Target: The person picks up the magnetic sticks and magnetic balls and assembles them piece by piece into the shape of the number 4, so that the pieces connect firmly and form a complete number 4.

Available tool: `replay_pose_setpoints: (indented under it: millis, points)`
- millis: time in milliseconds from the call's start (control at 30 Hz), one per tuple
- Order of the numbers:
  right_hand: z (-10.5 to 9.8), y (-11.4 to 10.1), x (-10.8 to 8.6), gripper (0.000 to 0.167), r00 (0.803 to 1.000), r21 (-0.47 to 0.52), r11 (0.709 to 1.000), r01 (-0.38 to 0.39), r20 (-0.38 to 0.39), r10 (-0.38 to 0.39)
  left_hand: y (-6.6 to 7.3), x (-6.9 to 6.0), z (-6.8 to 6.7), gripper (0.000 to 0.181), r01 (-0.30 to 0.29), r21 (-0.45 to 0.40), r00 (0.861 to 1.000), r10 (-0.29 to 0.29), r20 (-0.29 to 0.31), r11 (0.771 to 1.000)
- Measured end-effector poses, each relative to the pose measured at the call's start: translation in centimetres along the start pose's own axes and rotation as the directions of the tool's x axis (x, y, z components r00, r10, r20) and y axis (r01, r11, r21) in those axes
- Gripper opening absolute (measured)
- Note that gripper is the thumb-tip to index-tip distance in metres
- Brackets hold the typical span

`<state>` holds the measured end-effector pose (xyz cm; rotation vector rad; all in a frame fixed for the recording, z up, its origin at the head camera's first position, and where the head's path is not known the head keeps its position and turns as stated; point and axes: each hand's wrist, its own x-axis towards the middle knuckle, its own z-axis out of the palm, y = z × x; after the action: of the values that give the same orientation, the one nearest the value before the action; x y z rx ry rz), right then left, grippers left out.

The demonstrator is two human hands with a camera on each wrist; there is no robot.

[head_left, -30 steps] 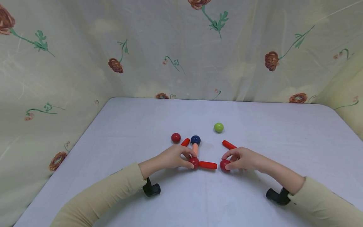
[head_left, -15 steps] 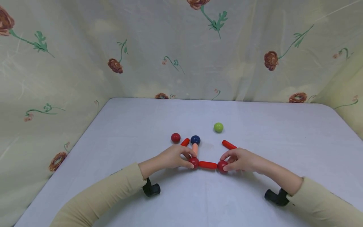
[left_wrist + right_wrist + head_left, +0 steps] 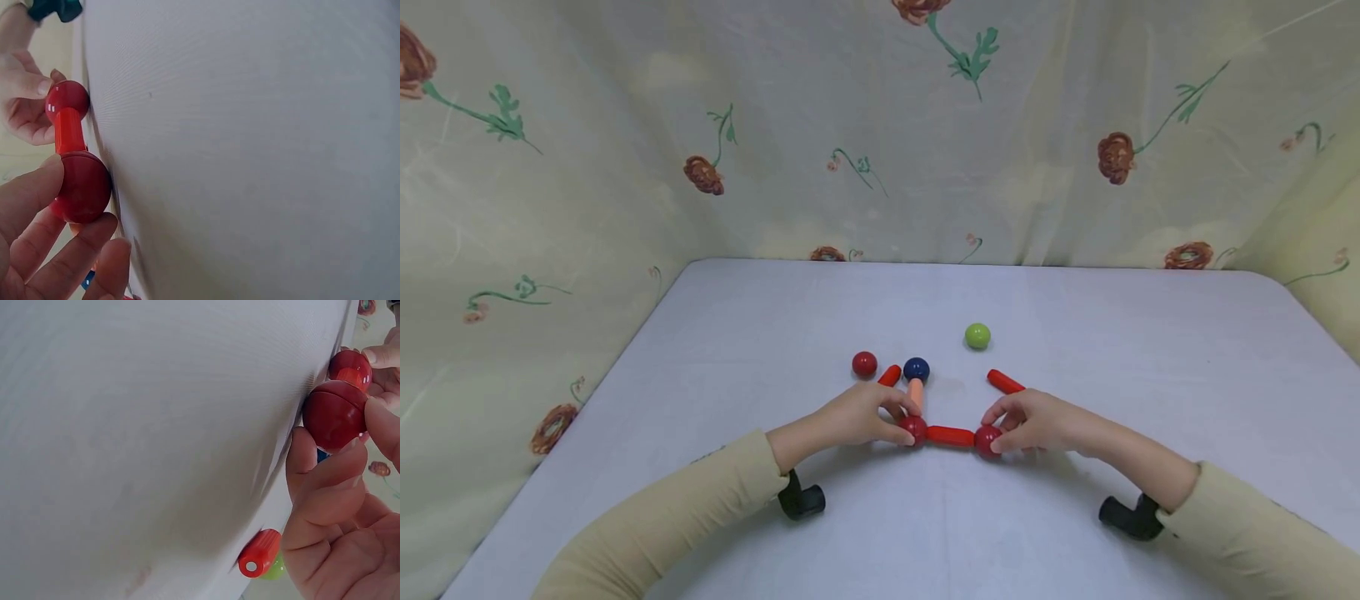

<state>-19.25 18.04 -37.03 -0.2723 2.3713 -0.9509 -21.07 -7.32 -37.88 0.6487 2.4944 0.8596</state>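
My left hand [image 3: 867, 415] pinches a red ball [image 3: 83, 189] between thumb and fingers on the table. Another red ball [image 3: 335, 417] is held by the fingertips of my right hand [image 3: 1037, 422]. Between these two balls lies a red rod [image 3: 951, 437], touching both at its ends. A peach rod [image 3: 915, 395] runs back from the left-hand ball to a dark blue ball [image 3: 917, 369]. Partly hidden behind my left hand is a second red rod [image 3: 890, 376]. A third red rod [image 3: 1004, 382] lies just beyond my right hand; the right wrist view shows its round, pale-centred end.
A loose red ball [image 3: 864, 364] sits left of the blue one. Farther back is a green ball [image 3: 977, 336]. The white-covered table [image 3: 775, 308] meets a floral curtain [image 3: 925, 167] at the back. Both wrists carry black camera mounts.
My right hand has moved left with its red ball, closing the gap to the red rod's end. The left hand has stayed in place. Little differs over the last half second.
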Motion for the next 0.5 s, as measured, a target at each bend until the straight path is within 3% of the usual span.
replay_pose_setpoints:
  millis: [500]
  points:
    - [0.01, 0.06, -0.10, 0.037, 1.000, 0.014, 1.000, 0.007, 0.005, -0.007, 0.04, 0.11, 0.05, 0.034, -0.003, 0.001, 1.000, 0.003, 0.001, 1.000]
